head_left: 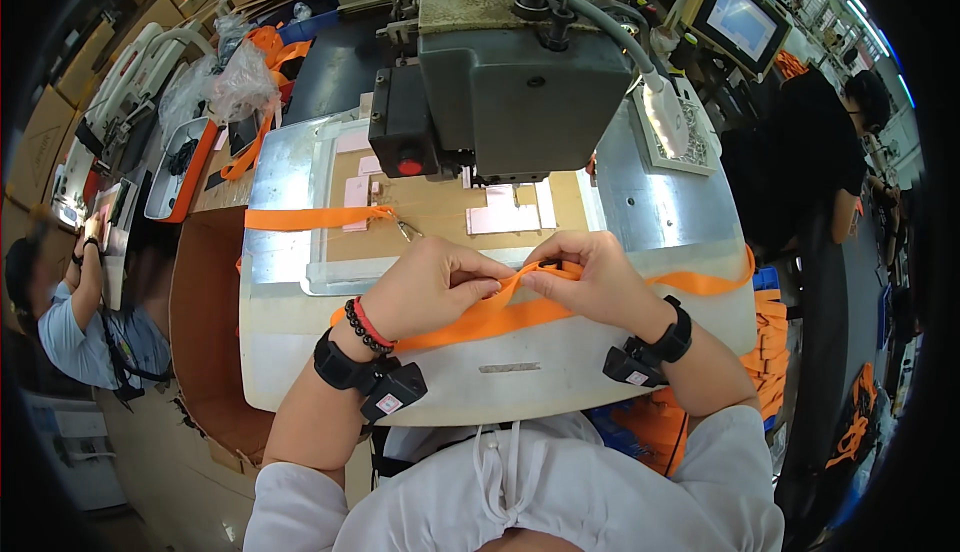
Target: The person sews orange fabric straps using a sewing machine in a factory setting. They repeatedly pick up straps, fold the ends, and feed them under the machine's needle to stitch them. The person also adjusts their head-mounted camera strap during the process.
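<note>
Shows orange strap pinched between closed fingers of left hand and right hand above tabletop. Includes metal clip already at a flat orange length's end; leaves black fitting, by right fingers, apparently unsecured.

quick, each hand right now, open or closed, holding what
Left hand: closed, pinching the orange strap.
Right hand: closed, pinching the same orange strap.
</note>
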`<control>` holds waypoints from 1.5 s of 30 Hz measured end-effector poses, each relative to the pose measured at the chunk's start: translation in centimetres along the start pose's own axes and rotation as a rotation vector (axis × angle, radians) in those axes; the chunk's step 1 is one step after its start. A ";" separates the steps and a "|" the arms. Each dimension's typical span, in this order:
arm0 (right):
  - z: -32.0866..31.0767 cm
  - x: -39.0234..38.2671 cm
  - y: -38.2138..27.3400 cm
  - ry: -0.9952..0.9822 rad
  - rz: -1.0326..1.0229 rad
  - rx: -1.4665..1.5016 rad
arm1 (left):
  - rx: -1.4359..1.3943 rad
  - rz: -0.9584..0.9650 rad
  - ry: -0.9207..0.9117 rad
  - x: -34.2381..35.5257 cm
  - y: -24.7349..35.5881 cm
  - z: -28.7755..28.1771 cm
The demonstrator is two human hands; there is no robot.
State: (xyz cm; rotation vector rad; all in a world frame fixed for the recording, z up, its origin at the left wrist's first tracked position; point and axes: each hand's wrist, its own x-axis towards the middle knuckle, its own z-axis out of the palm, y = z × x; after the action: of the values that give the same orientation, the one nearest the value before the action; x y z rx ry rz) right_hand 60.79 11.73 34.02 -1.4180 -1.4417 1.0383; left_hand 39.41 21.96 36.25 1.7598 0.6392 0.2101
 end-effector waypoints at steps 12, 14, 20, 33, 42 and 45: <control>-0.2 0.0 -0.8 -0.038 0.106 0.044 | 0.113 0.029 0.223 -0.1 0.4 1.7; 0.0 0.0 -0.5 -0.029 0.076 0.099 | 0.122 0.027 0.244 -0.1 0.5 1.8; 0.1 0.1 -0.4 0.048 0.003 0.105 | -0.020 0.041 0.119 0.0 0.0 1.5; 0.1 0.0 -0.7 -0.087 -0.017 0.192 | 0.062 0.075 0.281 0.2 0.3 2.1; 0.2 -0.1 -0.4 -0.005 -0.057 0.101 | -0.243 0.054 0.220 0.1 -0.1 2.3; 0.2 -0.1 -0.2 0.022 -0.078 0.072 | -0.223 0.100 0.223 0.2 -0.4 2.3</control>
State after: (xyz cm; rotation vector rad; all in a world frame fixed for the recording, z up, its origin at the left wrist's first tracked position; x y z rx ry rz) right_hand 60.53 11.62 34.16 -1.3078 -1.4193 1.0122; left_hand 40.46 20.21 35.22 1.5663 0.6606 0.5327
